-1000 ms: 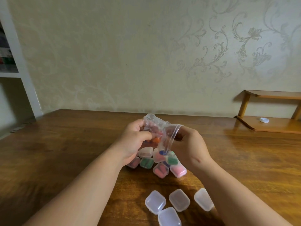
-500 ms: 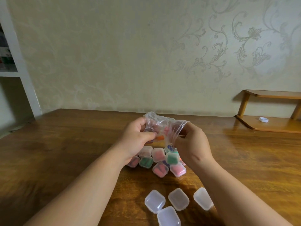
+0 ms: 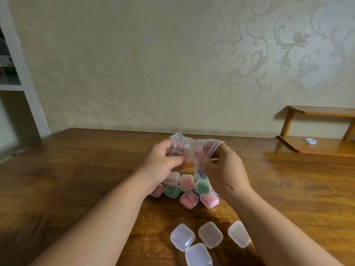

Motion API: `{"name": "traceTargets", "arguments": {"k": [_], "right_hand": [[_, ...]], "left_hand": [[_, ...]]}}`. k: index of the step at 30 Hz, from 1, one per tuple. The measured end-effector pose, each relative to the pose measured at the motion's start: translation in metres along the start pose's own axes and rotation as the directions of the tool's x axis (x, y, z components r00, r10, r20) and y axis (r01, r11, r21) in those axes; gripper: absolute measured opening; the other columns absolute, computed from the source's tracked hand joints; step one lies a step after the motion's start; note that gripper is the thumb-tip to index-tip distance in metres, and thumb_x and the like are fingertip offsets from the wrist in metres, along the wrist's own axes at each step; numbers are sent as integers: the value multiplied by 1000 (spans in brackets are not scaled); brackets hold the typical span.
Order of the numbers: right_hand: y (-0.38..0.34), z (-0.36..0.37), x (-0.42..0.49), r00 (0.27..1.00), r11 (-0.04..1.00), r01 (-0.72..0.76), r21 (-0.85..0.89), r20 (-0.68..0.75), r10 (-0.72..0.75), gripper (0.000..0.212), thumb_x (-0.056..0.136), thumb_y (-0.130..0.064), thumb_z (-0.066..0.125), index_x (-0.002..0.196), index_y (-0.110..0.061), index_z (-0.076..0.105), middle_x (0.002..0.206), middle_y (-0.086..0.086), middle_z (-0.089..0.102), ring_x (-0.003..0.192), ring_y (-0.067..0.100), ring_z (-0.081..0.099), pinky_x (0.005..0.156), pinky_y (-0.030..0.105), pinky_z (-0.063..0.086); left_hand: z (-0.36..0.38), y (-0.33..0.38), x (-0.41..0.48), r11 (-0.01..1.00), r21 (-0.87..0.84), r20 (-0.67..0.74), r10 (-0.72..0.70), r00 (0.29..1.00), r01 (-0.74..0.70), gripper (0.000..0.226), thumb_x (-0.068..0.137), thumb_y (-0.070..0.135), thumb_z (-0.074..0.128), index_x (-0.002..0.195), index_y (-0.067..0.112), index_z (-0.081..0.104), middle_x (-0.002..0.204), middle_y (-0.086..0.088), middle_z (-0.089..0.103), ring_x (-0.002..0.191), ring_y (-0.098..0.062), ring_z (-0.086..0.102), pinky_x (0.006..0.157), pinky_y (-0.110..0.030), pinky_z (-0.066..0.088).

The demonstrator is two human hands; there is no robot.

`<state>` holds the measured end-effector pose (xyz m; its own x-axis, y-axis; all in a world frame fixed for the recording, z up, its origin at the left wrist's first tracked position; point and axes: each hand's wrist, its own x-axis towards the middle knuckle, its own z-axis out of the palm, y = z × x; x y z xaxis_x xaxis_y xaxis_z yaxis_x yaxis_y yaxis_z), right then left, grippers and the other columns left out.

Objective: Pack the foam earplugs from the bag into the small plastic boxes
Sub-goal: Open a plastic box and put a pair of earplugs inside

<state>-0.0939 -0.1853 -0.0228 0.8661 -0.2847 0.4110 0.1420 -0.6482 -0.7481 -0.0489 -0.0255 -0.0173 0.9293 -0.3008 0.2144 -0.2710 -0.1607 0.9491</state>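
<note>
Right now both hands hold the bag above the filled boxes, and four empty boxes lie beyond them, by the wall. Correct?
No. The head view shows the empty boxes on the near side of the filled boxes, not by the wall. The rest holds.

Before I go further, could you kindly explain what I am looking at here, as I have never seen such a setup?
There is no machine here: a person wears one wide-angle camera on the head, looking forward and down at their own hands. The left hand grips a clear bag of coloured foam earplugs, and the right hand pinches its zip edge, above a wooden table. Below the bag lies a cluster of small filled boxes, earplugs showing through; nearer the camera lie four empty boxes. A white cap sits on a low shelf at the right.
</note>
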Motion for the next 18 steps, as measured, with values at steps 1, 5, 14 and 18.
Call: {"name": "traceTargets", "arguments": {"k": [1, 5, 14, 18], "right_hand": [[0, 0, 0, 1000, 1000, -2, 17, -13, 2, 19, 91, -17, 59, 109, -24, 59, 93, -10, 65, 83, 8, 64, 69, 30, 60], [0, -4, 0, 998, 996, 26, 89, -63, -21, 20, 89, -16, 65, 102, -30, 60, 86, -20, 59, 80, 0, 60, 61, 12, 49], [1, -8, -1, 978, 984, 114, 138, -188, -87, 10, 89, -23, 67, 90, -33, 67, 78, -23, 64, 80, -12, 59, 61, 2, 44], [0, -7, -1, 980, 977, 111, 180, -181, -77, 10, 88, -26, 68, 97, -32, 68, 84, -24, 65, 82, -15, 59, 64, 0, 45]], "left_hand": [[0, -1, 0, 1000, 19, -1, -4, 1000, 4, 26, 92, 6, 66, 108, 26, 69, 105, 8, 75, 102, -13, 71, 88, -33, 58], [-1, -2, 2, 998, 62, -40, 4, 999, -2, 27, 91, 6, 68, 106, 29, 68, 104, 10, 75, 101, -11, 70, 91, -35, 56], [-14, -16, 16, 999, 42, -282, -17, 959, 30, 24, 88, 3, 67, 92, 26, 66, 93, 1, 72, 84, -16, 68, 72, -33, 51], [-19, -23, 22, 998, 22, -359, -50, 932, 62, 19, 89, 8, 68, 93, 26, 65, 96, 3, 70, 88, -16, 67, 78, -37, 54]]}}
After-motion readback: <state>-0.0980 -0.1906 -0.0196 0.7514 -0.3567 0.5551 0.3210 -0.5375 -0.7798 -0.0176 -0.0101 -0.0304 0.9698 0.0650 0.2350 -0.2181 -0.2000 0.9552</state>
